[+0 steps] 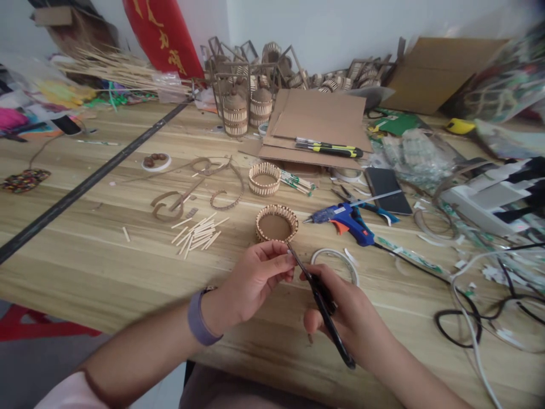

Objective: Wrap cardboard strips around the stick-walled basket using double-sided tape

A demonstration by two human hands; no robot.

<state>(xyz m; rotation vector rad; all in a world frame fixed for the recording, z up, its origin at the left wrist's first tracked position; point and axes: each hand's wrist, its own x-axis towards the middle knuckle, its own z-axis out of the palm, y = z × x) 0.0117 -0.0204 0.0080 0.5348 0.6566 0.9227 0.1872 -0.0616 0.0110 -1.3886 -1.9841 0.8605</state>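
Observation:
My right hand (347,309) is wrapped round black-handled scissors (320,295), whose narrow blades point up and left to my left fingertips. My left hand (258,275) is closed in a pinch beside the blade tips; whatever it holds is too small to make out. Just beyond my fingers sits a small round basket-like ring (276,223) of short sticks with a brown inside. A second, paler ring (264,178) stands behind it. Loose short sticks (198,234) lie in a pile to the left.
A blue glue gun (347,220) lies at right with its cord trailing, near pliers (385,213) and a phone-like dark slab (388,190). A tape roll (336,261) is by my right hand. Cutters (327,149) rest on cardboard (319,116). A long black bar (97,176) crosses the left.

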